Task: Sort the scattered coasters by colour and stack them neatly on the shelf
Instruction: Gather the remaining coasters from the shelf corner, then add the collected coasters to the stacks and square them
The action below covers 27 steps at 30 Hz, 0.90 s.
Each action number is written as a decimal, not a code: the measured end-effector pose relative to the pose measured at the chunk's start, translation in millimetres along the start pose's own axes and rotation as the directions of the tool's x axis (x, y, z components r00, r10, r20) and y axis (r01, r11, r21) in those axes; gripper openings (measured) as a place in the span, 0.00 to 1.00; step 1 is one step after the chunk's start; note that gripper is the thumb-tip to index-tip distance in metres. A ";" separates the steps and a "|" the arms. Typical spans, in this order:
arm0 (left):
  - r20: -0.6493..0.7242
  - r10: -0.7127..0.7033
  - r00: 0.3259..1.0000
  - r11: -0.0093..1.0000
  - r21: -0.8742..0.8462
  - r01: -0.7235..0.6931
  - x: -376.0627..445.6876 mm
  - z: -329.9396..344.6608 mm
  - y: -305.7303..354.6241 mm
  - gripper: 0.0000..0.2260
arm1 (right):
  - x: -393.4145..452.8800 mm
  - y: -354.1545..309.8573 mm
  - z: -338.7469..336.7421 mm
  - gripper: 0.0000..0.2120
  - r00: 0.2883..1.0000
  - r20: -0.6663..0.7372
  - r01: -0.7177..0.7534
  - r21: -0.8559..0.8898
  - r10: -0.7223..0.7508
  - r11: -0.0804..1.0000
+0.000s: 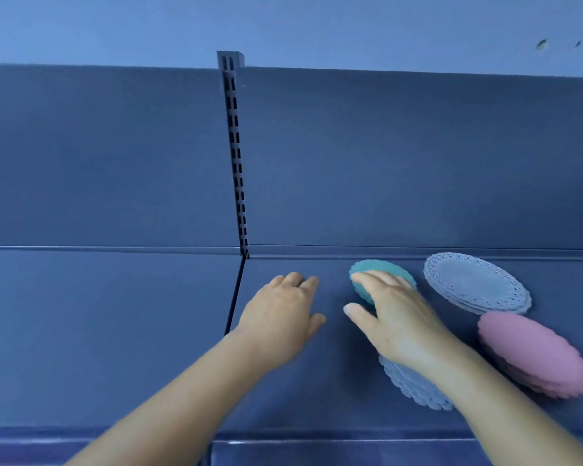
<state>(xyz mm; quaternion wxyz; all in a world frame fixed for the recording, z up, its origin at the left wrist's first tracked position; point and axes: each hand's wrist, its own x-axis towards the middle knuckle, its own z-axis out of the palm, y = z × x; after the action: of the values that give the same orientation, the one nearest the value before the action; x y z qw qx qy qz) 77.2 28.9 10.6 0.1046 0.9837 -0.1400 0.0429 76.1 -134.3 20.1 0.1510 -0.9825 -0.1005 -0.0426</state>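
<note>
Shelf front edge (pixel 334 443): glossy strip along the bottom, 6 o'clock; no writing can be read on it.
Arms: two bare forearms rising from 6 o'clock toward the centre.
White scalloped stack (pixel 414 386): one pile of thin, lacy-edged round coasters at 5 o'clock, partly under the right forearm; number in the pile cannot be told.
Pink stack (pixel 535 354): one pile of round, wavy-edged coasters at 4 o'clock, smooth matte top, just beside the white lace stack.
Left hand (pixel 280 314): at centre, palm down on bare shelf (pixel 115 331), fingers loosely bent, grasping nothing.
Right hand (pixel 389 314): just right of the left, fingers laid over the teal stack, thumb spread toward 9 o'clock, touching rather than gripping.
Teal stack (pixel 364 268): one pile, round, knitted-looking texture, at 3 o'clock by the back lip.
White lace stack (pixel 477 284): one pile, round, pierced doily border, farthest, at 2 o'clock.
Upright (pixel 236 163): one slotted metal post at 12 o'clock, between two plain back panels.
</note>
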 end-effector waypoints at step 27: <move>-0.196 -0.351 0.916 0.936 -0.051 0.348 -297.2 -83.2 -293.6 0.24 | -70.9 -368.6 118.1 0.25 0.922 0.065 0.364 0.190 -0.382 0.912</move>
<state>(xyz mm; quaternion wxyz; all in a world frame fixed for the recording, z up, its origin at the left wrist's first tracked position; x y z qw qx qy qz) -128.4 401.9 0.9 0.1317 0.9825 0.0490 0.1219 -64.4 233.0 6.0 0.2203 -0.9290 -0.2971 -0.0123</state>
